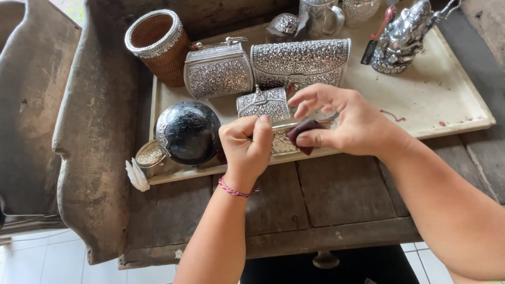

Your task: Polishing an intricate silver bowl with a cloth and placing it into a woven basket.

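My left hand (246, 148), with a red braided band at the wrist, is closed around one end of a flat engraved silver piece (284, 141) held just above the tray's front edge. My right hand (342, 122) pinches a small dark red cloth (304, 131) against the same silver piece, its other fingers spread. Right behind the hands sits a small embossed silver purse (263, 103).
A cream tray (452, 100) on a worn wooden table (326, 194) carries two larger silver clutches (218, 72) (301, 62), a black sphere with silver trim (188, 132), a silver figurine (401, 36), cups, and a small bowl (150, 155). A woven holder (159, 44) stands at back left.
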